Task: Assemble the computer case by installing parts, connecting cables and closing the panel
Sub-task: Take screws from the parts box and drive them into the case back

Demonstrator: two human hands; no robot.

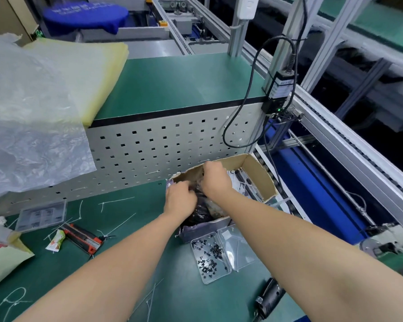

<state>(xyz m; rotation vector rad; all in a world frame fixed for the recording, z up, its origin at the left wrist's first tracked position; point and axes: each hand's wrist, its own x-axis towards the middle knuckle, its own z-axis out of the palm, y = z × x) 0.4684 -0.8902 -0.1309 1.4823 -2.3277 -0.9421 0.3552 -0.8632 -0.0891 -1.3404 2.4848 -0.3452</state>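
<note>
Green bench (126, 263) is carrying an open cardboard box (258, 173) near its right edge. A dark crinkled bag (201, 213) is lying inside the box, directly under both hands. The left hand (179, 201) is gripping its near side and the right hand (215, 180) is gripping its top just beyond, the two nearly touching. Fingertips and the bag's contents are not showing. White cable ties (241, 184) are lying in the box's right half. A clear hinged case (237, 249) just in front is holding small black screws (209, 254).

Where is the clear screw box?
Head view, right of centre: the clear screw box lies open on the green mat, by the cardboard box's near side.
</note>
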